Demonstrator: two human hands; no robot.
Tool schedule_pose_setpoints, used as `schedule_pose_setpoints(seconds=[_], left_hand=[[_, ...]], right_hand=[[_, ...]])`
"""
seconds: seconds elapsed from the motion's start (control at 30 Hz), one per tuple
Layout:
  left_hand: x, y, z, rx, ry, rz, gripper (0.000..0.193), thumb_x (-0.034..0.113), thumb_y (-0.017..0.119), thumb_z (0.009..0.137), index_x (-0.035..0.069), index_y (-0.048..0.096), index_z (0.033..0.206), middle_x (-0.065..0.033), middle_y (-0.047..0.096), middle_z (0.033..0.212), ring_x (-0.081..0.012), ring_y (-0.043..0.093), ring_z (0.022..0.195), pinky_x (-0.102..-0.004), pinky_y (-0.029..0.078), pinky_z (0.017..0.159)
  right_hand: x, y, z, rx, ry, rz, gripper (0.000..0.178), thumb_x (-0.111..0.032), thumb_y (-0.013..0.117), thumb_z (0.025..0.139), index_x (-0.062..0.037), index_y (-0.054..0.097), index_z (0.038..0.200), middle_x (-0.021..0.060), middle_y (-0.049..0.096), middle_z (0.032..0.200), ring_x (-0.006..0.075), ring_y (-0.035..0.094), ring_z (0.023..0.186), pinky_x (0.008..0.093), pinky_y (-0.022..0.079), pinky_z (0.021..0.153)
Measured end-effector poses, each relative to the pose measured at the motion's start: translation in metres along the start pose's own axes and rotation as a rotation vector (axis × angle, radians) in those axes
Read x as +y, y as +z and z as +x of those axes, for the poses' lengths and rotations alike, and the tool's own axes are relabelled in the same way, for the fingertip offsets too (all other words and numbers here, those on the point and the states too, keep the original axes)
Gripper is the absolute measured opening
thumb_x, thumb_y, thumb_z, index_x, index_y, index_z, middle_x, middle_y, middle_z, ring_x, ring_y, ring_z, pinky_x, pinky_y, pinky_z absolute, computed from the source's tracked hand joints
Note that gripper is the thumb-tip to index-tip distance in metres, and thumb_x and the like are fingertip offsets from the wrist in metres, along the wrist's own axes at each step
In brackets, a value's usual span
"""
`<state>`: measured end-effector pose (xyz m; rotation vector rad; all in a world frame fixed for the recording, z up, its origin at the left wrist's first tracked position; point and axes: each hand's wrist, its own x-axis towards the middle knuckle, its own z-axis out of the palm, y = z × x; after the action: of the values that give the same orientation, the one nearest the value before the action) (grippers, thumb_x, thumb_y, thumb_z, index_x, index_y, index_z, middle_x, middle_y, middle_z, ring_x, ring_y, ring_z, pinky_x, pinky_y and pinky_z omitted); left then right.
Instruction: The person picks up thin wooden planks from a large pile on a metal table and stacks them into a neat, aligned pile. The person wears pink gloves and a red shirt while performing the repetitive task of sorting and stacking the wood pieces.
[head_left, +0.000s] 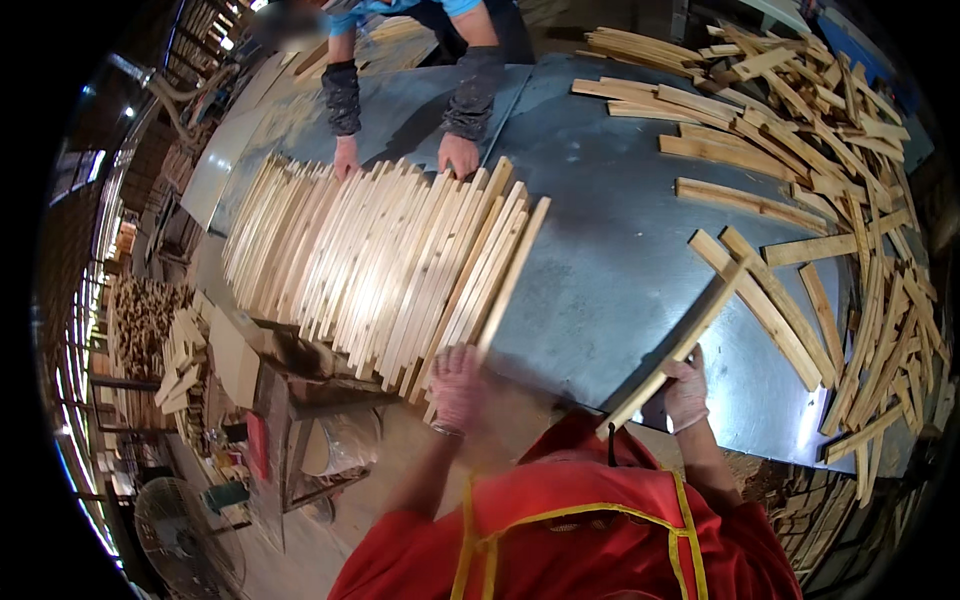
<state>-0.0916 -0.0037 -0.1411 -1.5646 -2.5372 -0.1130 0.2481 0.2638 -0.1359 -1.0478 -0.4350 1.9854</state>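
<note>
My right hand (687,392) is closed on the near part of a wooden strip (690,345), which slants up and away to the right above the table's near edge. My left hand (456,388), slightly blurred, is closed at the near end of the outermost wooden strip (520,265) in a long row. That strip's near end is hidden by the hand. The row of pale wooden strips (370,265) lies side by side on the grey metal table (590,270). Both my hands look to be in thin, pinkish gloves.
Across the table, a co-worker's two hands (458,157) touch the far ends of the row. A loose heap of wooden strips (870,330) covers the table's right side, with several strips (755,205) lying nearer the middle. A standing fan (185,535) is at the lower left.
</note>
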Motion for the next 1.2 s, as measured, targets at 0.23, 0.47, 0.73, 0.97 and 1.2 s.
schedule_pose_setpoints(seconds=[0.23,0.47,0.73,0.97,1.2], left_hand=[[0.041,-0.030,0.035,-0.371,-0.044,-0.364,0.078,0.051,0.072,0.093,0.007,0.050,0.153,-0.0224,0.060,0.146,-0.0432,0.058,0.133,-0.0556,0.042,0.117],[0.119,-0.025,0.073,-0.474,-0.400,-0.307,0.047,0.037,0.077,0.084,0.010,0.073,0.121,-0.0144,0.070,0.128,-0.0352,0.073,0.111,-0.0458,0.059,0.091],[0.021,-0.008,0.046,-0.180,-0.185,0.085,0.074,0.024,0.072,0.087,0.010,0.048,0.155,-0.0162,0.049,0.161,-0.0355,0.040,0.153,-0.0524,0.031,0.125],[0.111,-0.004,0.072,-0.219,0.033,0.046,0.097,0.025,0.080,0.073,0.010,0.042,0.161,-0.0208,0.043,0.165,-0.0397,0.039,0.153,-0.0547,0.032,0.123],[0.188,0.061,0.064,-0.386,0.337,-0.266,0.099,0.028,0.086,0.067,0.002,0.047,0.154,-0.0309,0.050,0.154,-0.0488,0.050,0.142,-0.0547,0.044,0.117]], right_hand=[[0.064,0.086,-0.020,-0.276,0.248,-0.125,0.058,0.001,0.062,0.080,-0.0008,0.046,0.135,0.0166,0.059,0.110,0.0336,0.065,0.090,0.0503,0.061,0.083],[0.074,0.120,-0.029,-0.521,-0.010,-1.079,0.055,-0.029,0.069,0.089,0.0017,0.058,0.134,0.0250,0.067,0.120,0.0406,0.063,0.115,0.0438,0.048,0.102],[-0.090,-0.108,0.046,0.163,-0.315,-1.283,0.040,-0.029,0.065,0.097,-0.0093,0.071,0.131,0.0218,0.070,0.130,0.0400,0.057,0.136,0.0389,0.042,0.120],[-0.320,-0.266,0.014,1.028,-0.427,-1.212,0.071,-0.033,0.070,0.090,-0.0027,0.053,0.151,0.0288,0.062,0.143,0.0458,0.061,0.131,0.0473,0.049,0.111],[-0.400,-0.381,-0.043,1.595,-0.164,-1.111,0.069,-0.038,0.075,0.083,0.0009,0.058,0.137,0.0288,0.072,0.122,0.0469,0.068,0.116,0.0501,0.053,0.101]])
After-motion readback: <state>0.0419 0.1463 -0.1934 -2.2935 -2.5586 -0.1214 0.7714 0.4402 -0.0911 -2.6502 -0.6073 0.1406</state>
